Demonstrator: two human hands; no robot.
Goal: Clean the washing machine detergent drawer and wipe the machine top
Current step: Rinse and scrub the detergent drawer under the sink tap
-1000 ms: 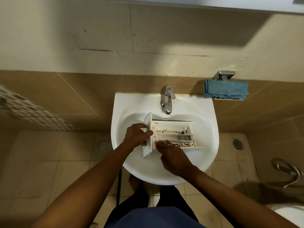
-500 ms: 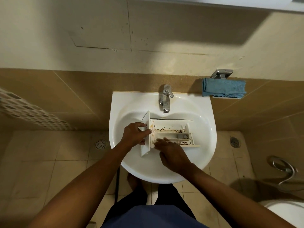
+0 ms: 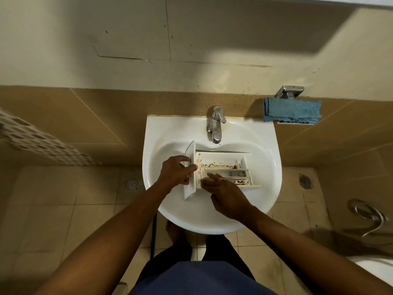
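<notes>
While the left hand grips the front panel of the stained white plastic detergent drawer lying inside the white ceramic basin, the right hand rests loosely spread fingers on its near edge.

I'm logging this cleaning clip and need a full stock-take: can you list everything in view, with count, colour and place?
detergent drawer: one, white with brown grime, lying in the sink bowl, front panel to the left
sink: one, white, against the tan wall tiles
tap: one, chrome, at the sink's back rim, no water seen running
cloth: one, blue, folded on a small shelf right of the tap
floor drains: two, metal, one each side of the sink
hose: one, chrome, coiled at lower right
left hand: grip closed on the drawer's front panel
right hand: fingers at the drawer's near compartment; whether it holds anything cannot be told
</notes>
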